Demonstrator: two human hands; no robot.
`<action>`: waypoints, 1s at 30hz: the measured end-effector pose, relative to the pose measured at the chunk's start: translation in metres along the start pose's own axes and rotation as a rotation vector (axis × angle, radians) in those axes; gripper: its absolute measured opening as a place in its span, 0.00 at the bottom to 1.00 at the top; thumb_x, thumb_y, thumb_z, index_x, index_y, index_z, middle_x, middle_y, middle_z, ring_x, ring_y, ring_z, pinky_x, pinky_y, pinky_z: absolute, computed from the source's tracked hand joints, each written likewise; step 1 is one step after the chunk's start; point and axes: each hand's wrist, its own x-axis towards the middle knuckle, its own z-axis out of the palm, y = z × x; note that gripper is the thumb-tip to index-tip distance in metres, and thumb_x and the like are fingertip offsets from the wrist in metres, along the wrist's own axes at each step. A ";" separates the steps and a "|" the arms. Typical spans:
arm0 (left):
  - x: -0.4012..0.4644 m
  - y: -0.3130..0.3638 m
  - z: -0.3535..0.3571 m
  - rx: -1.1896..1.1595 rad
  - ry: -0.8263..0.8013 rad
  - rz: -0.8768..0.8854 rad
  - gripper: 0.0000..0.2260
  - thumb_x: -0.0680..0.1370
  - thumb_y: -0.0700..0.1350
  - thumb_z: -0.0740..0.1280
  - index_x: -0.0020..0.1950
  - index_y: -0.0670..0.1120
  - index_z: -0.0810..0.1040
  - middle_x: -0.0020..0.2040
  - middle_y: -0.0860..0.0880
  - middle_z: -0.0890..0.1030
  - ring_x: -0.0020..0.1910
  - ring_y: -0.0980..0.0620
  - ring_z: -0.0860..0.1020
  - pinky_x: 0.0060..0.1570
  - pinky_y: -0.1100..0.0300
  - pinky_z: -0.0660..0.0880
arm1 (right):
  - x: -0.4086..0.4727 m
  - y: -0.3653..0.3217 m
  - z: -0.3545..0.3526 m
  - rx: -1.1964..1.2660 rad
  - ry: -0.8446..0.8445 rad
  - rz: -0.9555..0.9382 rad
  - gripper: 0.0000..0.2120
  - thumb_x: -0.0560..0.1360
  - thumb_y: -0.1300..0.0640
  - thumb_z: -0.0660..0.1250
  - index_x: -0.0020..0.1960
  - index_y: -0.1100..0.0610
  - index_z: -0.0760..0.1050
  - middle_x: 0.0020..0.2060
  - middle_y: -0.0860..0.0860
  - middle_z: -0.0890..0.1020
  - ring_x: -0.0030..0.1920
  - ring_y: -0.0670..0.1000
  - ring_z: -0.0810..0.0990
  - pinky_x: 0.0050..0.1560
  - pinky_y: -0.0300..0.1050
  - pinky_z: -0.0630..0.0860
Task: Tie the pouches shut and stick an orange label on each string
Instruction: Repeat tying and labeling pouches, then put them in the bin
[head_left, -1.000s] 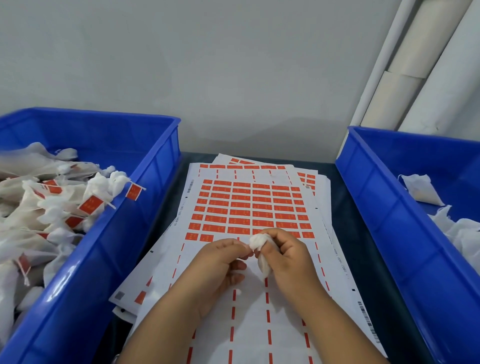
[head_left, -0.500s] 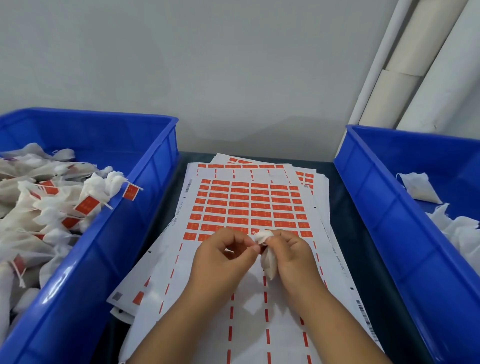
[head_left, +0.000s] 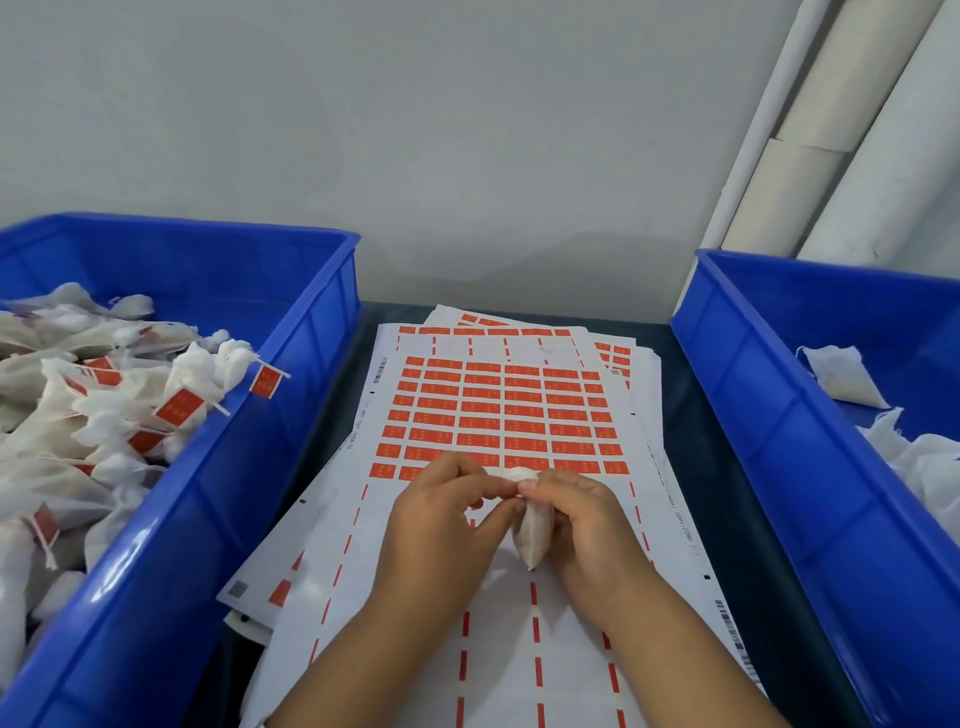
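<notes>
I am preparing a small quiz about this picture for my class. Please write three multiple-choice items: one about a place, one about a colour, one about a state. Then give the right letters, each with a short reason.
1. Where are the pouches that already carry orange labels?
A. in the left bin
B. in the right bin
C. on the label sheets

2. What colour are the two bins?
A. green
B. blue
C. grey

3. What are the hands doing with the pouch?
A. resting flat, holding nothing
B. both gripping it at its top
C. only the left hand holds it

Answers:
1 A: labelled pouches lie in the left bin.
2 B: the right bin is blue too.
3 B: the left hand and right hand pinch the pouch.
</notes>
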 end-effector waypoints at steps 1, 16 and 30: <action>0.000 0.000 0.000 0.013 0.004 -0.013 0.10 0.68 0.50 0.73 0.48 0.52 0.84 0.38 0.67 0.70 0.38 0.63 0.73 0.35 0.78 0.66 | 0.000 0.000 0.001 -0.007 0.002 -0.002 0.13 0.78 0.56 0.64 0.44 0.41 0.84 0.47 0.46 0.85 0.52 0.50 0.83 0.56 0.47 0.78; -0.001 -0.009 0.001 -0.024 -0.096 -0.180 0.09 0.69 0.46 0.70 0.37 0.56 0.71 0.38 0.61 0.74 0.39 0.58 0.75 0.35 0.73 0.67 | 0.001 0.000 0.003 -0.038 0.070 0.012 0.10 0.76 0.58 0.67 0.40 0.51 0.85 0.44 0.48 0.86 0.53 0.53 0.82 0.61 0.56 0.76; 0.004 -0.003 -0.004 0.045 -0.050 -0.121 0.08 0.71 0.51 0.72 0.40 0.61 0.74 0.40 0.69 0.69 0.42 0.63 0.72 0.41 0.75 0.66 | 0.002 0.003 0.003 -0.032 0.075 0.003 0.08 0.75 0.54 0.69 0.42 0.43 0.84 0.45 0.44 0.85 0.53 0.53 0.82 0.59 0.53 0.77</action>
